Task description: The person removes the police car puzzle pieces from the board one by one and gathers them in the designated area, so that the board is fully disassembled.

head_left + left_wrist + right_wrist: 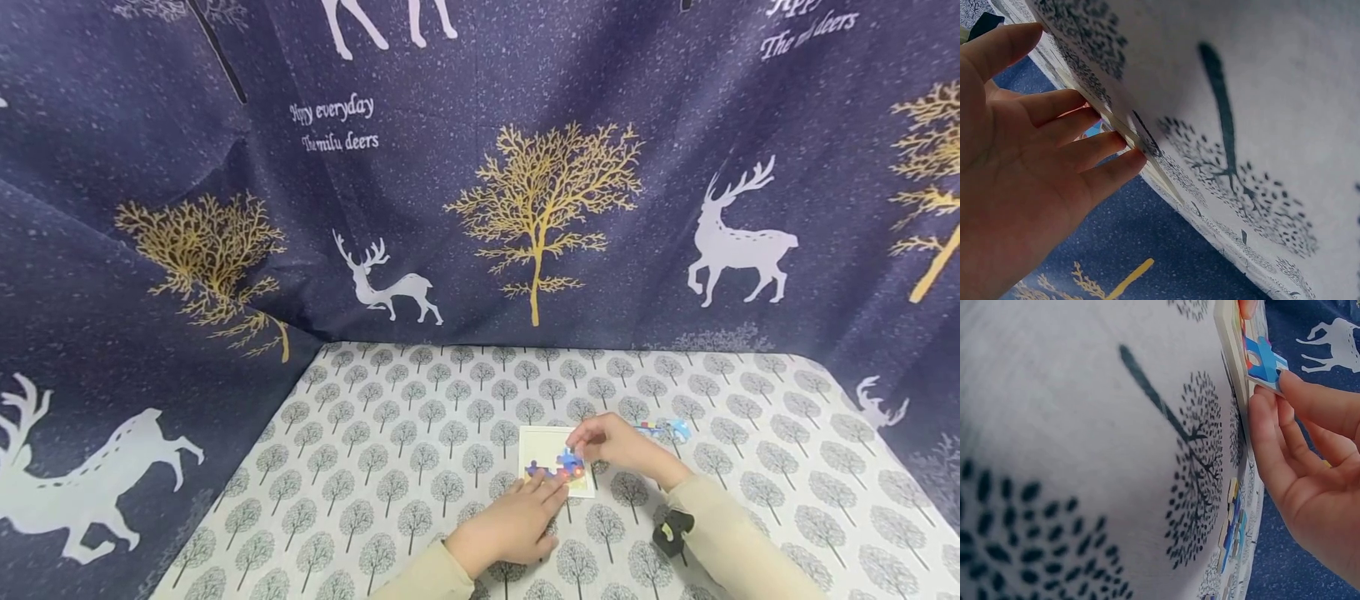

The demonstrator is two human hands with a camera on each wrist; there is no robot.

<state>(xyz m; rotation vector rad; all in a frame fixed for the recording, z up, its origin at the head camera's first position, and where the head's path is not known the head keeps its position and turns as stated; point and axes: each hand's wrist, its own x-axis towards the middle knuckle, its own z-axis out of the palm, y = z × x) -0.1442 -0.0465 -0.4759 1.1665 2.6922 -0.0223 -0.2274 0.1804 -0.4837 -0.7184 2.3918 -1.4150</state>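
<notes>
A board lies on a table, left hand at its near edge, right hand at its right. Loose pieces lie right of it, a curtain behind the table.

The table is white and printed all over with small grey trees, its far right corner rounded. A pale square board lies flat near its middle. Right of the board, about level with its far edge, lie loose pieces, partly hidden, some blue.
</notes>
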